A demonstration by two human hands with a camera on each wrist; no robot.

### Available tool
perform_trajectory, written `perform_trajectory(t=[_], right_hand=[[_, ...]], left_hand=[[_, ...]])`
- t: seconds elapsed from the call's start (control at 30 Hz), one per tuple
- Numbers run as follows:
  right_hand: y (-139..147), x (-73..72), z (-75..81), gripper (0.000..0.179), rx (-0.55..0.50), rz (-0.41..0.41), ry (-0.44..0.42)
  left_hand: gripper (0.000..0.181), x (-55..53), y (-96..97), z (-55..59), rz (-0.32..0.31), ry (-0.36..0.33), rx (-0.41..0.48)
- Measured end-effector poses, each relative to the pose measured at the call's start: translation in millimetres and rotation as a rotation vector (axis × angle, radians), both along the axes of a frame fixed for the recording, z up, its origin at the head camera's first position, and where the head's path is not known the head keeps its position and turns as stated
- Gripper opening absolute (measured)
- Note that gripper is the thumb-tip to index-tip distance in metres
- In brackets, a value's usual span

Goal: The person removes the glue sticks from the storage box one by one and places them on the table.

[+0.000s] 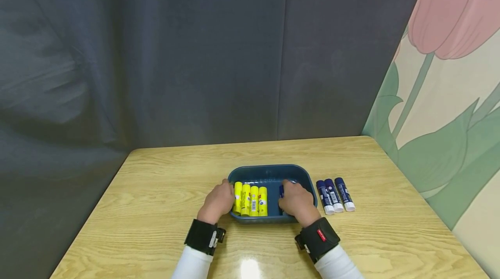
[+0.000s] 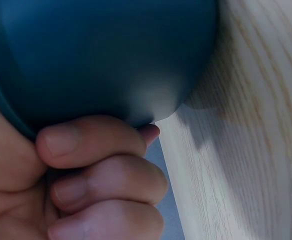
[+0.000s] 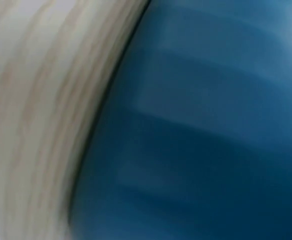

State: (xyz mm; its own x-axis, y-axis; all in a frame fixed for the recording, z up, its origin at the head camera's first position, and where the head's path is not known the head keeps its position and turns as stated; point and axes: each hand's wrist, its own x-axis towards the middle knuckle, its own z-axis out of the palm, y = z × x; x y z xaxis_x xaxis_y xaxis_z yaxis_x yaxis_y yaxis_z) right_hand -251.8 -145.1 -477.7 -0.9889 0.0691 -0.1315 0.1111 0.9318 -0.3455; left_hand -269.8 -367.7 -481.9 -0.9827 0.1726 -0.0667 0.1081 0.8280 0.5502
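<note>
A dark blue plastic tray (image 1: 269, 220) sits on the table, with several yellow glue sticks (image 1: 254, 201) side by side in its left part. My left hand (image 1: 218, 201) grips the tray's left rim; the left wrist view shows its curled fingers (image 2: 106, 180) against the outer wall (image 2: 101, 55). Inside the tray's right part, my right hand (image 1: 298, 201) holds a blue glue stick (image 1: 281, 191), mostly hidden beneath the fingers. The right wrist view shows only the tray's blurred outer wall (image 3: 196, 130) and wood, not the hand.
Three dark blue glue sticks (image 1: 333, 195) with white ends lie on the wooden table (image 1: 164, 201), just right of the tray. A dark grey curtain (image 1: 211, 62) hangs behind the table's back edge. On the right stands a wall (image 1: 441, 140) painted with tulips.
</note>
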Motion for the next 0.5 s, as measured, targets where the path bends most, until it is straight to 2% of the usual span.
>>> perform_trajectory(t=[0.5], right_hand=[[2.3, 0.2, 2.7, 0.057, 0.007, 0.013, 0.002]], left_hand=[[0.042, -1.1, 0.1, 0.3, 0.002, -0.012, -0.001]])
